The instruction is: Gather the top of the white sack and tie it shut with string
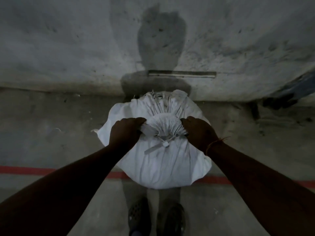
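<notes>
Where the view begins, at the person's dark shoes (157,218), the concrete floor (51,133) carries a red painted line (25,170) that runs behind the base of the white sack (163,167). The sack stands upright directly ahead of the feet, full and rounded, its woven cloth creased in long soft folds; it is judged heavy in the body and limp at the top, the fabric likely slick enough to slide out of a loose hold.

On the near face of the neck a white string (160,145) is already wound and knotted, with flat tails hanging toward the camera. Above it the gathered top (164,123) fans out in tight pleats. The left hand (126,132) has its fingers curled round the left edge of this fan; the right hand (198,132), with a thin thread at the wrist, grips the right edge likewise. Both are closed firmly on cloth, not on the string.

Judgement: the neck just above the binding is the sound place to hold; the pleated fan alone may pull through if the sack is lifted by it.

Beyond the sack a second bunched portion of cloth shows frayed strands. Farther back stands a stained concrete wall (68,48) with a narrow slot (182,73).
</notes>
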A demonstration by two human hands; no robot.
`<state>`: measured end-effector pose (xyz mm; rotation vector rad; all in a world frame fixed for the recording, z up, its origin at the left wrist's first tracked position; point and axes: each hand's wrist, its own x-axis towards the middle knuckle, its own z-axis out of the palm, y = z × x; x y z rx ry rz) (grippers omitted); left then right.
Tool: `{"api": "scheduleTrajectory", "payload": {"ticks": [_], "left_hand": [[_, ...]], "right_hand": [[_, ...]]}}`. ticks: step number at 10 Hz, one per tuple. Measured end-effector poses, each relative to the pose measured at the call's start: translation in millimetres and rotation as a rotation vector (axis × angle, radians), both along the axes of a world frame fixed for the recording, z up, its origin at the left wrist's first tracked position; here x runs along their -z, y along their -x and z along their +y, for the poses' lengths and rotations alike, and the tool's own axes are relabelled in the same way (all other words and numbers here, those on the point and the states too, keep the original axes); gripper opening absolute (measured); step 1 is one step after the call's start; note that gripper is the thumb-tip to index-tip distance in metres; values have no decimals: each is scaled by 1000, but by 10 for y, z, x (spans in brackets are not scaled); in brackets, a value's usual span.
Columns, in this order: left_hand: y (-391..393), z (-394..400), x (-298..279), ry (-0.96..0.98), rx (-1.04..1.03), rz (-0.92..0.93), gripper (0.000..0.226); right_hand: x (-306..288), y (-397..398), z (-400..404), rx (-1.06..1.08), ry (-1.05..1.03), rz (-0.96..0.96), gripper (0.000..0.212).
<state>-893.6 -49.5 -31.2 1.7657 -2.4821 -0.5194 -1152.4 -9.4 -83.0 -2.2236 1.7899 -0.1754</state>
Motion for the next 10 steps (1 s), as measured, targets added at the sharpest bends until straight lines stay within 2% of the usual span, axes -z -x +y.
{"api": "scheduleTrajectory", "payload": {"ticks": [2, 4, 5, 8, 9, 10], "left_hand": [[-181, -17, 529, -90, -123, 25, 47], [-333, 90, 809, -266, -8, -128, 50], [-322, 169, 895, -276, 21, -142, 52], [-348, 222, 804, -424, 56, -185, 70], [-339, 219, 680, -466, 70, -176, 87], [-322, 219, 436, -425, 97, -153, 97]], "right_hand": [[453, -272, 83, 66, -67, -8, 40], [619, -478, 240, 94, -130, 238, 47], [735, -490, 306, 116, -124, 250, 52], [594, -552, 407, 142, -248, 154, 77], [417, -497, 393, 91, -310, 147, 104], [104, -476, 440, 167, -312, 63, 112]]}}
